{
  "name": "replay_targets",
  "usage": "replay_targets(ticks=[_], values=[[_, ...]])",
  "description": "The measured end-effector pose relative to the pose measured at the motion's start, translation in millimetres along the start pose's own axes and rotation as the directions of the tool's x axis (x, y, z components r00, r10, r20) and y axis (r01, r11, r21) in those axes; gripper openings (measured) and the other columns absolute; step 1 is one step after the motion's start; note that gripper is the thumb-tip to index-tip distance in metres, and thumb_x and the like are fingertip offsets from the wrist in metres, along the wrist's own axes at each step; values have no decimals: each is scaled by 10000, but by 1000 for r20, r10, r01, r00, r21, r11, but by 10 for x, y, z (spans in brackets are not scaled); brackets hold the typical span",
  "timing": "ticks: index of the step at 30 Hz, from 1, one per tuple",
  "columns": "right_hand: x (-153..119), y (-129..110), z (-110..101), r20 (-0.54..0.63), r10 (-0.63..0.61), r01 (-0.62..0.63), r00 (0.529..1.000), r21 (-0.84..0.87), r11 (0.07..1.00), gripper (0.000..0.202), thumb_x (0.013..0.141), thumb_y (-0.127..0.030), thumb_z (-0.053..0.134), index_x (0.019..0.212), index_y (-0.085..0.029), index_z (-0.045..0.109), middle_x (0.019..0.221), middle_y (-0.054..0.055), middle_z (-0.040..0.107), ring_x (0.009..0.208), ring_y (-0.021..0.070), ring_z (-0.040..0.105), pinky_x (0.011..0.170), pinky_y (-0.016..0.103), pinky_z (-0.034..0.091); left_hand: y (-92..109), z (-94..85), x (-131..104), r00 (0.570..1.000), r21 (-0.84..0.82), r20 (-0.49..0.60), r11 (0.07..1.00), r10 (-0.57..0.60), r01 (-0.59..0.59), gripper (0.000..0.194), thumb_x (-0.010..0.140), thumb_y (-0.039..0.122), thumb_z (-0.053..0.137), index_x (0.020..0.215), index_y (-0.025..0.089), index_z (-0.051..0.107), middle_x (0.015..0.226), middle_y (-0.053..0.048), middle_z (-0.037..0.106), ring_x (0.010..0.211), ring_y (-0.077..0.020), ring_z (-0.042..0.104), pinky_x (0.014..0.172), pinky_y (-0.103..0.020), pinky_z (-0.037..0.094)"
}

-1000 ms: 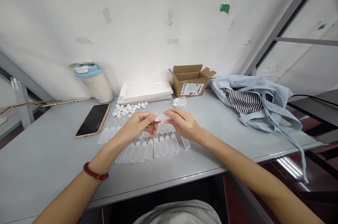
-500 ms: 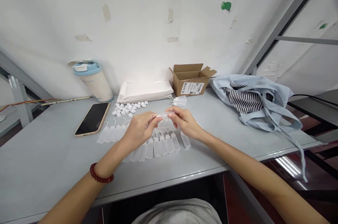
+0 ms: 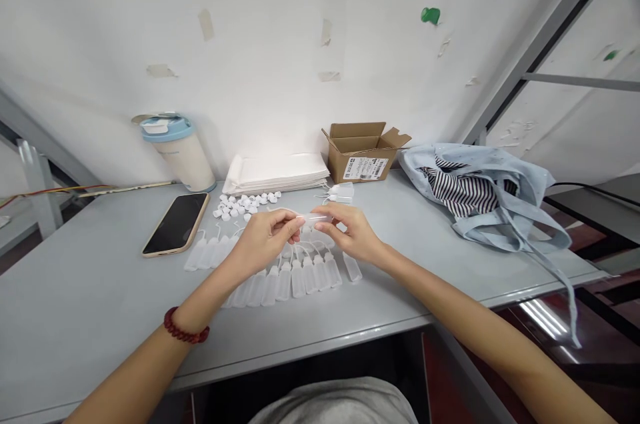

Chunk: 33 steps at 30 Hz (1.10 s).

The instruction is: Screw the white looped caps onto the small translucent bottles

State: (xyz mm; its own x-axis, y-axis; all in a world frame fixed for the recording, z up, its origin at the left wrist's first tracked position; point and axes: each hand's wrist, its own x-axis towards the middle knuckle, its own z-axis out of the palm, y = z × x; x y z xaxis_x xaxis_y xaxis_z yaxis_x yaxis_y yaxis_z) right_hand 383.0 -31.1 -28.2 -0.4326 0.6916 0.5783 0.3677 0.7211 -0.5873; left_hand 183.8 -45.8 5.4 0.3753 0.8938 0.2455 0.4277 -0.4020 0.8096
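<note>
Between my two hands a small translucent plastic squeeze bottle (image 3: 315, 217) is held sideways above the table. My left hand (image 3: 267, 237) pinches its left end, where the neck is hidden by the fingers; a thin tube seems to stick out there. The bottle's right end sits between the thumb and fingers of my right hand (image 3: 347, 231). Below my hands lie rows of like bottles (image 3: 297, 277) with thin bent nozzle tubes. A heap of small white caps (image 3: 245, 203) lies beyond my left hand.
A phone (image 3: 176, 224) and a blue-lidded tumbler (image 3: 177, 157) are on the left. Behind the caps lies a stack of white envelopes (image 3: 277, 171). Next to it stands an open cardboard box (image 3: 359, 157). A light blue cloth bag (image 3: 480, 191) covers the right side, its strap hanging over the edge.
My left hand has shifted slightly left and its fingers have curled in more. The bottle shows more plainly between my hands, its right end still in my right hand.
</note>
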Motion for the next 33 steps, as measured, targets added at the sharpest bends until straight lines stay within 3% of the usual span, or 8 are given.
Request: replay_targets(ticks=[4,8,11,14,18,23,27,33], values=[[36,173,-84,73,-96,112,993,-253,961,281,959,-341,465,1058,-143,637,811,80,629,689,170,551,633,294,458,-132,-5,45,998,103,-54,994,33,-27,311,866,447,519,833,182,677,727,-31,701,676,-173,642,655,-260,511],[89,474,-246,-63,19,-40,998,-363,931,310,966,-317,427,1130,-156,635,906,105,634,781,195,582,659,301,471,-336,-150,125,971,257,-237,966,30,33,298,836,445,514,846,197,679,857,-53,735,799,-209,659,713,-289,510],[96,706,-346,-64,56,-77,996,-397,915,325,950,-297,441,1134,-125,646,992,142,651,875,228,595,698,332,487,-491,-293,178,941,340,-336,935,24,97,300,816,430,499,846,195,684,875,-64,739,800,-222,655,712,-303,494],[84,842,-381,11,88,-73,996,-456,887,281,919,-251,491,1085,-118,675,987,143,675,927,251,597,777,373,486,-628,-386,217,943,382,-334,916,12,124,286,796,396,486,826,193,684,876,-76,743,811,-237,660,731,-319,486],[76,845,-374,126,159,-59,979,-570,820,192,862,-188,567,990,-145,704,928,120,685,923,259,599,789,379,479,-811,-433,267,955,447,-293,889,39,101,251,771,348,484,808,204,686,910,-83,745,823,-251,662,785,-348,483],[110,706,-438,102,316,-162,943,-690,706,156,840,-182,607,955,-120,693,989,159,664,1005,297,579,751,352,457,-1014,-465,362,978,508,-185,861,99,9,304,800,355,479,904,187,709,1014,-115,727,983,-286,628,917,-407,447],[157,521,-620,163,490,-259,856,-686,680,135,857,-210,581,895,-120,674,947,125,679,899,238,612,677,283,410,-1122,-450,459,982,544,3,824,188,-159,357,844,307,432,1055,191,696,1172,-85,682,1128,-276,548,1022,-449,382],[155,166,-926,231,745,-416,626,-709,570,320,854,-433,542,757,-145,643,789,81,678,683,187,599,538,270,356,-1275,-422,549,976,593,94,776,198,-215,405,876,221,382,1166,155,657,1245,-90,645,1158,-283,492,1022,-467,376]])
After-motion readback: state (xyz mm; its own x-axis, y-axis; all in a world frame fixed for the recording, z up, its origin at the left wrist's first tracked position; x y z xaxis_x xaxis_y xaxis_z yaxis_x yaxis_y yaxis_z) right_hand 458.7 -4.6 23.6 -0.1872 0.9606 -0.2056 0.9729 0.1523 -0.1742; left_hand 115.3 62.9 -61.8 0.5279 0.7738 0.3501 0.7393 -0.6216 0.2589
